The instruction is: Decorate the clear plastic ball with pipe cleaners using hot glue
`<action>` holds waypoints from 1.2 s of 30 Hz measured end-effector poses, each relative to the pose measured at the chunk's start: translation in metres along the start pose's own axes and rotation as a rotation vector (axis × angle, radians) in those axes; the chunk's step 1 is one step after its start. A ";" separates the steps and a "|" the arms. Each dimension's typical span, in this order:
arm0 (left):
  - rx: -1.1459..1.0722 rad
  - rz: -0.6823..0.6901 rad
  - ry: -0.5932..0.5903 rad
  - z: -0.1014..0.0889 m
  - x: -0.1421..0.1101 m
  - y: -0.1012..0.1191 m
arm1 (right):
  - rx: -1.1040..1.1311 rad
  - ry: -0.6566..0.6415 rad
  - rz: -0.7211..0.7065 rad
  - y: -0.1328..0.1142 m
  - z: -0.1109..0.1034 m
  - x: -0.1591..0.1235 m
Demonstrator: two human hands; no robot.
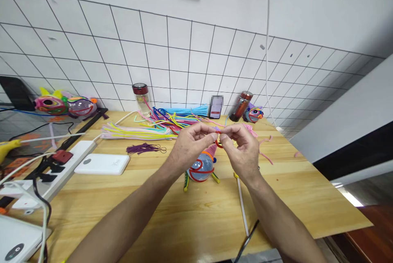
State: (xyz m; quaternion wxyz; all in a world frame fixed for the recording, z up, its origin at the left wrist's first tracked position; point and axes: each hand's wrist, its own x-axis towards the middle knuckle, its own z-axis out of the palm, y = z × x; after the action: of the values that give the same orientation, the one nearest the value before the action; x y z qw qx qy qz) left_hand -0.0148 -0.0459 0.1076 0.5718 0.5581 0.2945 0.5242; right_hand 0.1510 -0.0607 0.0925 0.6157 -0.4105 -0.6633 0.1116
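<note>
Between my two hands, above the table, is a red pipe cleaner [219, 143] bent into a loop. My left hand [196, 138] pinches one side of it, thumb against fingers. On the other side my right hand [241, 144] pinches it as well. Below and behind my hands stands a clear round ball figure [201, 168] trimmed with red and orange pipe cleaners, with a pink cone on top and green-and-yellow pieces at its sides. My hands hide part of it. Right of the figure lies a white stick with a yellow tip [241, 201].
Bundles of colourful pipe cleaners [138, 132] lie along the back, with purple tassels [145, 148] nearer. A glass bottle [141, 99], a phone [216, 106] and a brown flask [241, 106] stand by the wall. At left are a white power bank [102, 164] and a power strip [78, 153] with cables.
</note>
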 end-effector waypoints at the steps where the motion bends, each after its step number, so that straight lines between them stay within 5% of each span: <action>1: -0.009 -0.008 0.001 0.000 0.000 0.000 | 0.000 0.000 -0.003 0.000 0.000 0.000; 36: -0.029 -0.060 -0.066 -0.001 0.000 0.009 | -0.025 0.006 -0.016 -0.003 -0.001 0.001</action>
State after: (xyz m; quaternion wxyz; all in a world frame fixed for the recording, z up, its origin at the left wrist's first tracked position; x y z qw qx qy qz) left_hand -0.0178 -0.0471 0.1155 0.6047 0.5578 0.2843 0.4923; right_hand 0.1508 -0.0623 0.0953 0.6133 -0.4131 -0.6661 0.0970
